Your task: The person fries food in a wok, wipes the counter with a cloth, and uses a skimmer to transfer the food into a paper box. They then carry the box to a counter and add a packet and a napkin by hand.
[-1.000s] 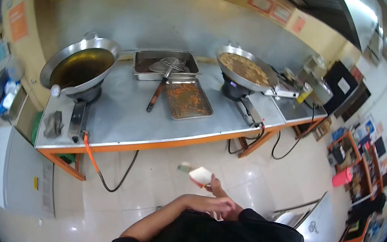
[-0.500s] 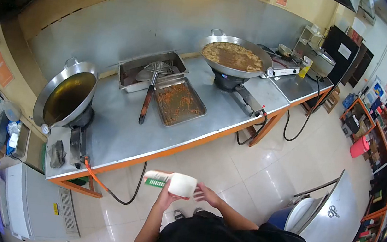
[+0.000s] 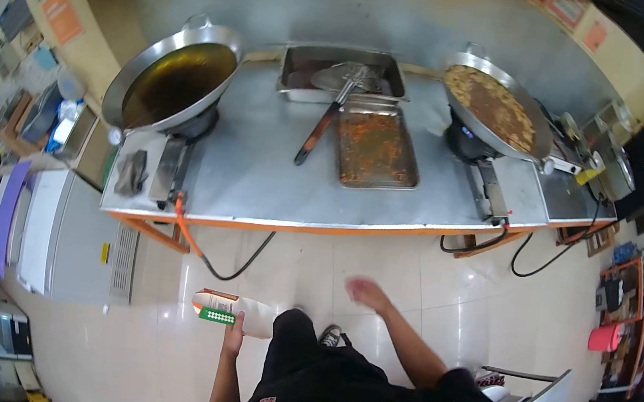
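My left hand (image 3: 234, 335) holds a white carton (image 3: 255, 317) with orange print and a green patch, its fingers closed on the lower edge. The carton is low over the floor, left of my legs. My right hand (image 3: 365, 292) is out in front of my body, away from the carton and short of the steel table (image 3: 259, 185). Motion smears its fingers, and no object shows in it.
On the table are a wok (image 3: 135, 72) of dark oil, a wok (image 3: 528, 106) of frying pieces, a shallow tray (image 3: 376, 184) with orange crumbs, a deep pan (image 3: 303, 96) and a wire skimmer (image 3: 318, 135). A hose (image 3: 206, 257) hangs down at left. A white chest appliance (image 3: 79, 244) stands left.
The carton has moved left and down in my left hand. My right hand has come away from beside it. The view has turned left and nearer the table, and a leg is lifted forward.
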The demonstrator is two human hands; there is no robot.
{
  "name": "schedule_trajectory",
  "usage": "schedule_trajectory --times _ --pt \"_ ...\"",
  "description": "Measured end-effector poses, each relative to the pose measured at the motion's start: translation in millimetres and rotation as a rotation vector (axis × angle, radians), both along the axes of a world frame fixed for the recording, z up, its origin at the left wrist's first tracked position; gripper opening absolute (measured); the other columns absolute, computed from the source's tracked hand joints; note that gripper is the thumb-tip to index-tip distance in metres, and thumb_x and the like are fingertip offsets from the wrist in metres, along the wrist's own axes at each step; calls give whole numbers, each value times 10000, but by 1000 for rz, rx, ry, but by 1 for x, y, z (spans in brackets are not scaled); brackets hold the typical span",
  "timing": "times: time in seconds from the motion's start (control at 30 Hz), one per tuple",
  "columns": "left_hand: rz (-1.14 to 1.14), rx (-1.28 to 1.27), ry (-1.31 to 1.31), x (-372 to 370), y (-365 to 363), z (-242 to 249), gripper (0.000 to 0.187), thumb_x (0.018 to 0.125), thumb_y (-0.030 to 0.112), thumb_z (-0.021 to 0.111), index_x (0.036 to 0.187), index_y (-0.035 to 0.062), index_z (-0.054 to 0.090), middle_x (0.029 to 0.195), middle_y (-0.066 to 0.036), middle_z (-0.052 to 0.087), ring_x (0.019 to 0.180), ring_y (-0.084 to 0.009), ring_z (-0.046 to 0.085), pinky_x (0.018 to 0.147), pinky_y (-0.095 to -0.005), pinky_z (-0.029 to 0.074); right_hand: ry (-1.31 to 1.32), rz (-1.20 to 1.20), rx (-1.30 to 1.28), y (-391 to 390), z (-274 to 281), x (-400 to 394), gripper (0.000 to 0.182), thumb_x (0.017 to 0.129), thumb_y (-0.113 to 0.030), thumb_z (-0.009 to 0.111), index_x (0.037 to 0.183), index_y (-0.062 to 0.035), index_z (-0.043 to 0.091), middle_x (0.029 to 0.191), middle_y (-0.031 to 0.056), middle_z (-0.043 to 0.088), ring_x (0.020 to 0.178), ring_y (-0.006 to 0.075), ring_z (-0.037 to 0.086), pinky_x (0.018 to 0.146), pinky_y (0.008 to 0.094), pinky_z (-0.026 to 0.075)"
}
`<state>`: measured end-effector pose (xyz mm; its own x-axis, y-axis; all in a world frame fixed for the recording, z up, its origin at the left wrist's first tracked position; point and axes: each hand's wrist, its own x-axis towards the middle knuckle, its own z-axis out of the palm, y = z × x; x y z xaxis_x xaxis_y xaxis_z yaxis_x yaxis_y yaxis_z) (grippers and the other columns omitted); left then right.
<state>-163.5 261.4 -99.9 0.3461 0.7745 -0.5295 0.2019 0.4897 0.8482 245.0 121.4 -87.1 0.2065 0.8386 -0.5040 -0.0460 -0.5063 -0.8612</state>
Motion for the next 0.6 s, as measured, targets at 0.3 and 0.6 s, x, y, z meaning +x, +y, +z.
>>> schedule_trajectory --times 0.3,0.6 --pt "326 -212 82 -76 -18 -26 662 908 557 462 1351 68 412 1253 -108 533 1077 -233 572 855 -385 487 -1059 -506 370 352 52 121 163 808 -178 589 934 -81 627 932 143 660 873 335 620 747 395 496" --pt "385 -476 79 -123 12 -63 657 893 627 364 1359 166 401 1287 -71 523 1170 -259 514 880 -478 463 -1207 -457 -521 382 45 157 558 802 -453 568 1251 -156 419 1146 164 597 1072 338 576 968 535 322"
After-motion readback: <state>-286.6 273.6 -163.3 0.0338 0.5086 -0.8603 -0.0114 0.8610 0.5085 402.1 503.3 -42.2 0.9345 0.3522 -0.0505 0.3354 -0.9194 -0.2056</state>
